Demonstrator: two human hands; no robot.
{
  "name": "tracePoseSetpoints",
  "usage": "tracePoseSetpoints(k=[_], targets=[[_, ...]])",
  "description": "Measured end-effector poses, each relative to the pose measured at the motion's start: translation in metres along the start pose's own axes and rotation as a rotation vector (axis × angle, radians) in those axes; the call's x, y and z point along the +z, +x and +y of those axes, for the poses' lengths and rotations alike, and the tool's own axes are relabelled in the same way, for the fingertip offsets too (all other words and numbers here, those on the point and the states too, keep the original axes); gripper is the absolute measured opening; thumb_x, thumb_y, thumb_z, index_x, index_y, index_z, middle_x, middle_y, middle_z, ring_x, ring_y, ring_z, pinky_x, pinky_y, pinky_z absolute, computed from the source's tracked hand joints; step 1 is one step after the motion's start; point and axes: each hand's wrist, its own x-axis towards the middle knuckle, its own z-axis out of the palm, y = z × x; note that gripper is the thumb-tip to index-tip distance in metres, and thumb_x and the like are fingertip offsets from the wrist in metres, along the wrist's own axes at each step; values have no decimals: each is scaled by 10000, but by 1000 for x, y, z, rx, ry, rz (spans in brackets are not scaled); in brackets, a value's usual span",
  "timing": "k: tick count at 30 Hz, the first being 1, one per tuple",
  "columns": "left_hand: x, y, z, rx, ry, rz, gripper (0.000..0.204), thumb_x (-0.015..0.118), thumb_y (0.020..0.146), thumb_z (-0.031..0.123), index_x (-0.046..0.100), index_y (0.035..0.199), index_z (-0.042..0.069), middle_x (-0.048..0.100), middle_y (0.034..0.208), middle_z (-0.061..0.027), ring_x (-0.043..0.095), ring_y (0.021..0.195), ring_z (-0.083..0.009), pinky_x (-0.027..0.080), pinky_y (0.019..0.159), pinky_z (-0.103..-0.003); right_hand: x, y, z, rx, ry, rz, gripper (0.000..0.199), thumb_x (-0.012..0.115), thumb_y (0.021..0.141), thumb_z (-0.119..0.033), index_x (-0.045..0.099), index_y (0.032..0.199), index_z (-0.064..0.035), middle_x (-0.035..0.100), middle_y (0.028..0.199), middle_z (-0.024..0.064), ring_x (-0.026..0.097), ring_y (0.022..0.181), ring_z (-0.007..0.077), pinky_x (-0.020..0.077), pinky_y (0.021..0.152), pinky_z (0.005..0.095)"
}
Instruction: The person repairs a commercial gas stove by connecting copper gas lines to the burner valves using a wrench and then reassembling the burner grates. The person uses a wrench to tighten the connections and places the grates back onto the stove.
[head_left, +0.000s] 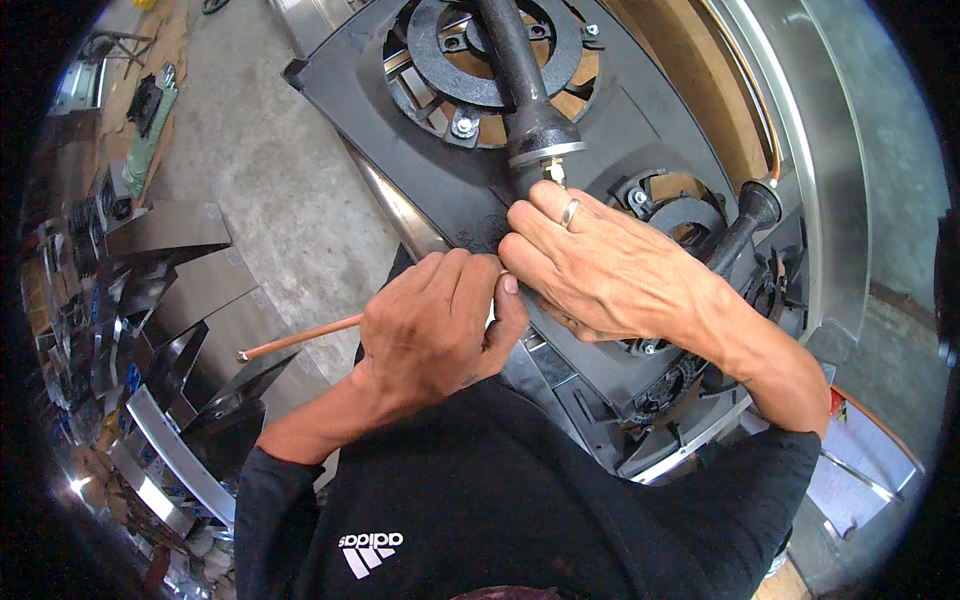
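My left hand (430,315) is closed round a thin copper tube (305,337), whose free end sticks out to the left. The thumb and fingertips of that hand meet the fingers of my right hand (620,265), which wears a ring. My right fingers are curled in a pinch, and what lies inside them is hidden. Just beyond them, a brass fitting (555,173) sits at the flared end of a black cast burner pipe (543,125). This pipe runs to a black ring burner (435,65) set in a dark metal stove panel (370,110).
A smaller burner (690,222) with its own pipe (755,205) lies right of my hand. Along the far right, a thin copper line (765,100) follows a steel edge (800,80). Bent sheet-metal pieces (180,230) are heaped at the left beside the concrete floor (250,150).
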Motion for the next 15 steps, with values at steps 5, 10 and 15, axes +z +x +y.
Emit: tracePoseSetpoints(k=[5, 10, 15], targets=[[-4, 0, -3, 45, 72, -25, 215, 705, 845, 142, 517, 746, 111, 461, 664, -29, 515, 570, -177, 413, 510, -310, 0, 1, 4, -25, 17, -8, 147, 595, 892, -173, 536, 915, -40, 500, 907, 106, 537, 934, 272, 486, 834, 381], [-4, 1, -6, 101, 108, -16, 201, 705, 841, 151, 530, 750, 110, 457, 657, -21, 506, 560, -169, 405, 506, -302, 2, 0, 6, -33, 38, 10, 122, 560, 907, -159, 532, 917, -40, 494, 903, 109, 533, 931, 273, 486, 832, 382], [-3, 2, -10, 133, 121, 2, 209, 709, 835, 161, 527, 743, 115, 457, 657, -16, 504, 560, -162, 405, 505, -298, 5, 1, 8, -30, 59, 13, 123, 565, 907, -164, 523, 902, -49, 494, 902, 108, 530, 924, 270, 487, 827, 380]])
